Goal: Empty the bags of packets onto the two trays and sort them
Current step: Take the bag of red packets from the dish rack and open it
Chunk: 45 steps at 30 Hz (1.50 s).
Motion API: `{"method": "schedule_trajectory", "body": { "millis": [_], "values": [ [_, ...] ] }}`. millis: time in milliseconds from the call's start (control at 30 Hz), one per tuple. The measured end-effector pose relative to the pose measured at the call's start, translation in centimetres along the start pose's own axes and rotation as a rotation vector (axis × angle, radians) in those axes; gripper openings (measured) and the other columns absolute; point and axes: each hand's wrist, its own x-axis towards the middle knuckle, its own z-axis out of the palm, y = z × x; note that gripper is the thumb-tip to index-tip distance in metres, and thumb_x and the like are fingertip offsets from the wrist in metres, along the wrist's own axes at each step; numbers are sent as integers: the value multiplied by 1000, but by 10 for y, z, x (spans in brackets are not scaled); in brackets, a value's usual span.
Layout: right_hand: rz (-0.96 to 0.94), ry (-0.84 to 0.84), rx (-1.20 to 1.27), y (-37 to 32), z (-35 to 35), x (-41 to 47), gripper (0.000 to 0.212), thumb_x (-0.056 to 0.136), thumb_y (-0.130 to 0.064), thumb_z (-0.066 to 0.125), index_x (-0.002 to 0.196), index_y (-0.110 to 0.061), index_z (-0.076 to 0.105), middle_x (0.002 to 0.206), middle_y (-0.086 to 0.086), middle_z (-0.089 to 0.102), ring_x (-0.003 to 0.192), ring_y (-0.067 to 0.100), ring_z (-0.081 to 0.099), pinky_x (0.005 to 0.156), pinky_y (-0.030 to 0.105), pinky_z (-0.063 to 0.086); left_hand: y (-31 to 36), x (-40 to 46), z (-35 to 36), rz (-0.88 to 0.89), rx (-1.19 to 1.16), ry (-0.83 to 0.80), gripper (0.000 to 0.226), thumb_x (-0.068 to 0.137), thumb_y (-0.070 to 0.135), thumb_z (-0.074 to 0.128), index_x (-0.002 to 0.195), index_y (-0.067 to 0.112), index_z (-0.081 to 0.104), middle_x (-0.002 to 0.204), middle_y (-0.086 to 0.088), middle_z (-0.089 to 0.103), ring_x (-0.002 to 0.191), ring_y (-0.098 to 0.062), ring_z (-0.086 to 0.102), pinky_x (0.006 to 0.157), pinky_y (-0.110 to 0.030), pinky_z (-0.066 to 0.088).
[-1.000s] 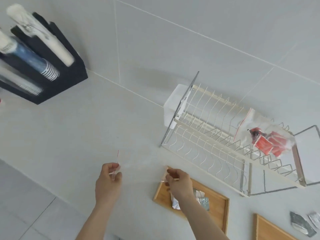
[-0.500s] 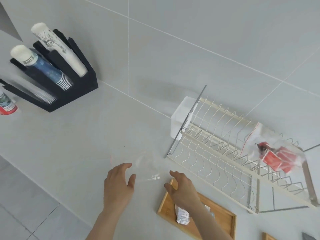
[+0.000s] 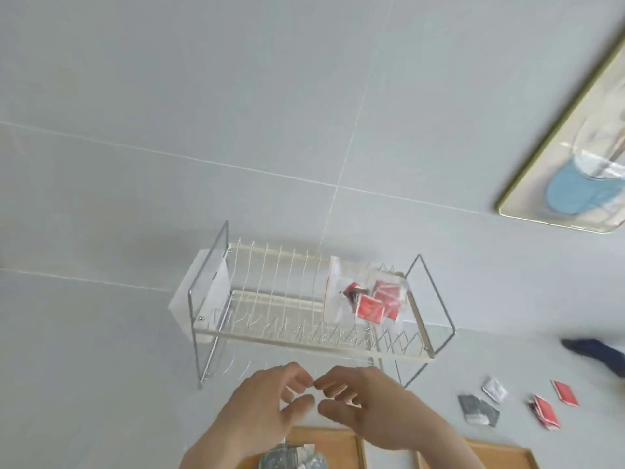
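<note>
A clear zip bag of red packets (image 3: 368,299) lies on the upper tier of a wire dish rack (image 3: 304,336). My left hand (image 3: 267,411) and my right hand (image 3: 368,407) hover just below the rack's front rail, fingertips almost meeting, fingers curled and apart, with nothing visibly held. Two wooden trays sit at the bottom edge: the left tray (image 3: 338,445) has silvery packets (image 3: 291,458) at its left end, partly hidden by my left wrist. Only a bare strip of the right tray (image 3: 500,451) shows.
Loose packets lie on the counter to the right: a grey one (image 3: 478,409), a white one (image 3: 494,389) and red ones (image 3: 546,411) (image 3: 565,393). A dark object (image 3: 595,350) is at the right edge. A framed panel (image 3: 568,164) hangs on the tiled wall.
Both hands let go of the empty clear bag at the left and came together in front of the rack. The view swung right, so the black cup holder is gone from sight.
</note>
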Motion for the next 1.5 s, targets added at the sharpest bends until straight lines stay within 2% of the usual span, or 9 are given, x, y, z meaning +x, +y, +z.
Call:
{"method": "schedule_trajectory", "body": {
  "millis": [200, 400, 533, 633, 800, 1000, 1167, 1300, 1500],
  "values": [
    [-14, 279, 325, 18, -74, -20, 15, 90, -38, 68, 103, -32, 73, 99, -10, 77, 92, 10, 73, 88, 31, 58, 87, 39, -17, 176, -199, 14, 11, 88, 45, 64, 90, 34, 68, 85, 18, 72, 79, -3, 68, 74, -21, 52],
    [68, 630, 328, 35, -99, 21, 12, 90, -25, 71, 102, -26, 74, 95, -11, 76, 80, 3, 71, 77, 27, 57, 117, 97, -24, 129, -357, 295, 8, 92, 28, 64, 99, 29, 68, 94, 18, 74, 91, 0, 68, 80, -24, 52],
    [139, 657, 155, 45, -92, 52, 31, 89, -33, 68, 119, -27, 68, 118, -10, 69, 104, 10, 68, 87, 29, 53, 101, 135, -20, -127, -262, 383, 31, 91, 33, 64, 119, 24, 59, 124, 8, 66, 112, -16, 64, 93, -32, 48],
    [163, 622, 25, 50, -85, 69, 45, 92, -32, 66, 135, -26, 57, 134, -6, 60, 121, 16, 60, 91, 25, 46, 87, 153, -15, -234, -102, 316, 49, 91, 38, 62, 134, 18, 49, 138, -1, 58, 127, -23, 54, 100, -36, 45],
    [207, 497, -116, 57, -67, 85, 58, 94, -33, 61, 149, -29, 40, 156, -6, 39, 144, 21, 37, 107, 36, 42, 77, 166, -7, -323, 66, 207, 65, 95, 38, 56, 150, 16, 29, 149, -2, 50, 136, -28, 45, 108, -43, 42],
    [241, 588, -135, 59, -62, 90, 40, 91, -32, 64, 130, -36, 58, 129, -8, 64, 118, 18, 61, 89, 31, 49, 76, 166, -2, -282, 18, 313, 29, 100, 26, 45, 122, 33, 62, 120, 10, 71, 104, -20, 65, 79, -31, 46],
    [195, 744, -80, 56, -59, 88, 16, 92, -22, 56, 100, -31, 68, 105, -7, 69, 96, 21, 65, 71, 33, 48, 83, 156, -10, -253, -144, 378, 22, 93, 21, 58, 83, 39, 65, 89, 6, 77, 82, -15, 71, 79, -35, 58],
    [127, 921, 27, 48, -61, 82, 11, 91, -18, 60, 85, -26, 65, 87, -10, 71, 82, 17, 64, 65, 37, 53, 99, 146, -21, -178, -287, 426, 21, 87, 17, 62, 77, 33, 71, 73, 6, 77, 71, -12, 74, 80, -38, 61],
    [-64, 1002, 339, 4, -75, 45, 19, 90, -12, 64, 79, -28, 67, 78, -15, 73, 85, 6, 67, 73, 19, 50, 145, 103, -52, -8, -618, 452, 14, 80, 16, 62, 81, 17, 76, 72, -8, 78, 71, -30, 75, 78, -51, 62]
  ]
}}
